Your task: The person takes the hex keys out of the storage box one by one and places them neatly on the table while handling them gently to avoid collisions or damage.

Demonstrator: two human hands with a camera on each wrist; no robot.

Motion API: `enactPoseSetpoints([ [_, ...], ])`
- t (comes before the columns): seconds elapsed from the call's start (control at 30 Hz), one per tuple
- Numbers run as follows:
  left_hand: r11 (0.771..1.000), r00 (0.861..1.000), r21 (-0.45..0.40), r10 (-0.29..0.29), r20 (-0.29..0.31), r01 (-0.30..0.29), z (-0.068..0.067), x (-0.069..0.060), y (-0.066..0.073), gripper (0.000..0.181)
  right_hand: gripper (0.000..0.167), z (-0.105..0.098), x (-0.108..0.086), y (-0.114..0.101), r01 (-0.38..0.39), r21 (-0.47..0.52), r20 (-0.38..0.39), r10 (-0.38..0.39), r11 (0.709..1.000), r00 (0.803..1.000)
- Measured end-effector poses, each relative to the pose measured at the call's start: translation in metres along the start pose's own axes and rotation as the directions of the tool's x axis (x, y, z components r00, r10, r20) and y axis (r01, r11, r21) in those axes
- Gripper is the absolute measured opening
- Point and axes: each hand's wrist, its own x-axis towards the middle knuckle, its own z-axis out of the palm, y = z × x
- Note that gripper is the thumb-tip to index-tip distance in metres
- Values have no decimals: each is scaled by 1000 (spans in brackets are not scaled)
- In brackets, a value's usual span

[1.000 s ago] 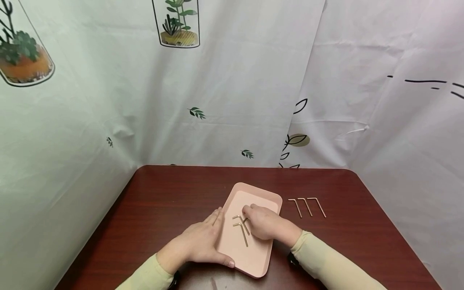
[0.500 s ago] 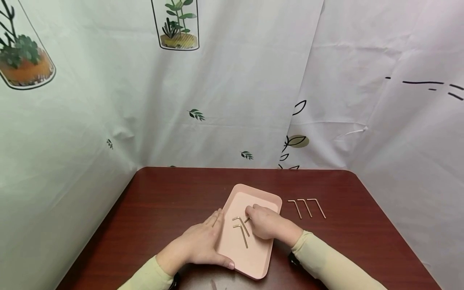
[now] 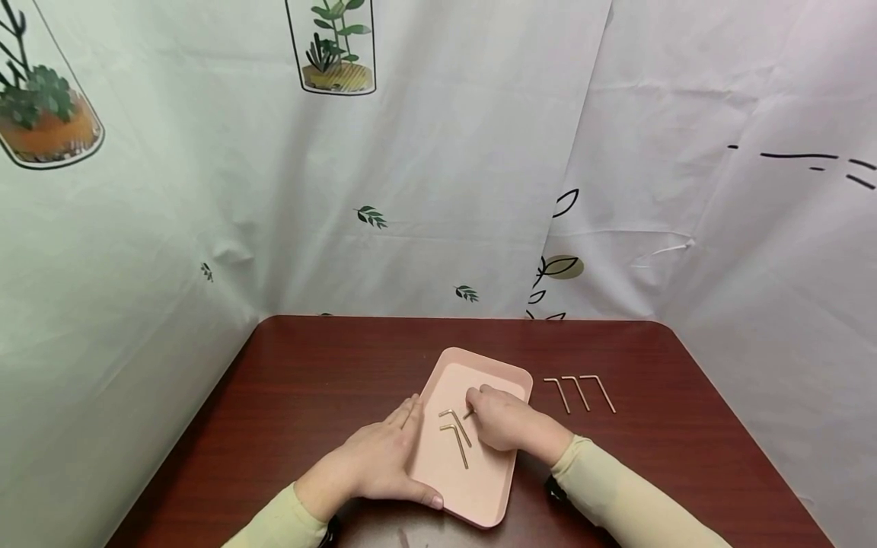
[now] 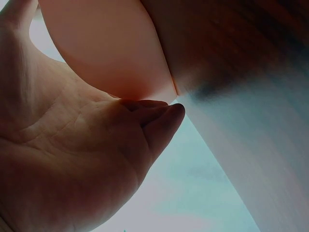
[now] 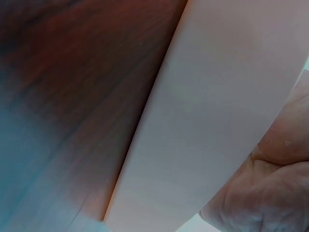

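A pink tray point(image 3: 473, 487) lies slanted on the table. My left hand point(image 3: 380, 460) rests along its left side, fingers straight at the edge and thumb at the near corner; the left wrist view shows this hand point(image 4: 87, 145) against the tray wall point(image 4: 111, 48). Inside the tray, my right hand point(image 3: 503, 420) pinches a short-showing metal hex key point(image 3: 469, 415), mostly hidden by the fingers. Two L-shaped keys lie just left of it, one point(image 3: 460, 428) above the other point(image 3: 460, 447). In the right wrist view the tray wall point(image 5: 207, 106) partly hides this hand point(image 5: 275, 188).
Right of the tray, three more L-shaped keys lie side by side on the dark red table point(image 3: 329, 365): a left one point(image 3: 562, 397), a middle one point(image 3: 580, 394) and a right one point(image 3: 604, 393). White patterned cloth point(image 3: 438, 152) hangs behind and at both sides.
My right hand has shifted slightly right within the tray, and the piece at its fingertips has moved with it, away from the two lying keys. My left hand stays in place.
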Motion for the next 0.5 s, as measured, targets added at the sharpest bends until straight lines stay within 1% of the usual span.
enactPoseSetpoints([
  [0.17,1000,1000,6,5,-7,-5,1,1,-1,154,20,2,0,2,-3,6,-2,3,1000,1000],
  [0.5,1000,1000,10,4,-4,-4,1,1,-1,154,22,4,0,4,20,0,-20,-20,1000,1000],
])
